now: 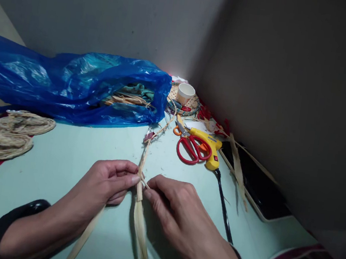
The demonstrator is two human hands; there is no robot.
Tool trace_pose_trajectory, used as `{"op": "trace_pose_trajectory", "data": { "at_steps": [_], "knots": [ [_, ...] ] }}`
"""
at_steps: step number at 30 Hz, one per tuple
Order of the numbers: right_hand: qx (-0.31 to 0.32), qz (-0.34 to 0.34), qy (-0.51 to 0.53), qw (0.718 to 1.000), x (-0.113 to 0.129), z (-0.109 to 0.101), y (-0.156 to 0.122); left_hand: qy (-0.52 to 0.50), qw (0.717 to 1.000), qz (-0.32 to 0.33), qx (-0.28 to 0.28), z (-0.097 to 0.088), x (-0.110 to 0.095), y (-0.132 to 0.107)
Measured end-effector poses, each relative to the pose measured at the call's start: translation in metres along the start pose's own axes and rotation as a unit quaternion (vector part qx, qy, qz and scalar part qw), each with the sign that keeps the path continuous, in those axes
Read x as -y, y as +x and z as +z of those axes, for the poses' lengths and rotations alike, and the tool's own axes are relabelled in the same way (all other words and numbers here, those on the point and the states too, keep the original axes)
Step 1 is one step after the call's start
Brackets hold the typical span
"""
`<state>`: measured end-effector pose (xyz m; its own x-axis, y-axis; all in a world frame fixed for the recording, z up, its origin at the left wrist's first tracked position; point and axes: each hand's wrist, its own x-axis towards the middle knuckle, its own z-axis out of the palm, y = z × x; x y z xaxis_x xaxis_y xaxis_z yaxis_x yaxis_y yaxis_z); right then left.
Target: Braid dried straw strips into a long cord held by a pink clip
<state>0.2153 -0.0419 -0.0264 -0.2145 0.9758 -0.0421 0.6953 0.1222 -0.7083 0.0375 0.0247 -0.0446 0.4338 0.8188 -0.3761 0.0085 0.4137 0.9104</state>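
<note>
A braid of pale dried plant fibre [144, 157] runs from the far end of the table toward me. My left hand [111, 183] pinches it between thumb and fingers near its lower end. A thin strand [145, 182] sticks out to the right of the braid, and my right hand [172, 208] grips its end with thumb and forefinger. Below the fingers one broad loose strip [141, 231] hangs toward me. Another strip [86, 232] trails down from beneath my left hand. A small dark red clip [149, 136] lies at the braid's upper part.
Beyond my hands lies a blue plastic bag [70, 84] with dried strips inside. Red-handled scissors [193, 150], a yellow glue gun [212, 145] and a dark phone-like slab [257, 187] sit to the right. A paper cup [186, 93] stands behind; woven soles [3, 137] lie left.
</note>
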Motion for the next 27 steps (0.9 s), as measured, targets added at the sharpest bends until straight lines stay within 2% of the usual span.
{"op": "trace_pose_trajectory", "data": {
  "at_steps": [6,9,14,16,20,24,27],
  "knots": [
    [-0.033,0.016,0.012,0.999,0.005,0.004,-0.004,0.102,0.994,0.021,-0.027,0.004,0.000,-0.004],
    [-0.044,-0.008,0.000,0.999,0.010,0.010,-0.004,0.165,0.983,0.062,-0.053,0.005,0.001,-0.006],
    [-0.067,-0.044,-0.095,0.992,0.017,0.027,-0.003,0.217,0.966,0.119,-0.074,0.006,0.003,-0.007],
    [-0.084,-0.067,-0.169,0.980,0.019,0.037,-0.003,0.197,0.973,0.095,-0.076,0.005,0.004,-0.006],
    [-0.154,-0.131,-0.295,0.934,0.017,0.054,0.001,0.135,0.989,0.031,-0.049,0.001,0.006,-0.005],
    [-0.202,-0.233,-0.324,0.895,0.007,0.058,0.005,0.112,0.994,0.010,-0.009,-0.003,0.006,-0.007],
    [-0.212,-0.246,-0.333,0.885,0.004,0.059,0.003,0.096,0.995,-0.005,-0.001,-0.003,0.006,-0.009]
  ]
}}
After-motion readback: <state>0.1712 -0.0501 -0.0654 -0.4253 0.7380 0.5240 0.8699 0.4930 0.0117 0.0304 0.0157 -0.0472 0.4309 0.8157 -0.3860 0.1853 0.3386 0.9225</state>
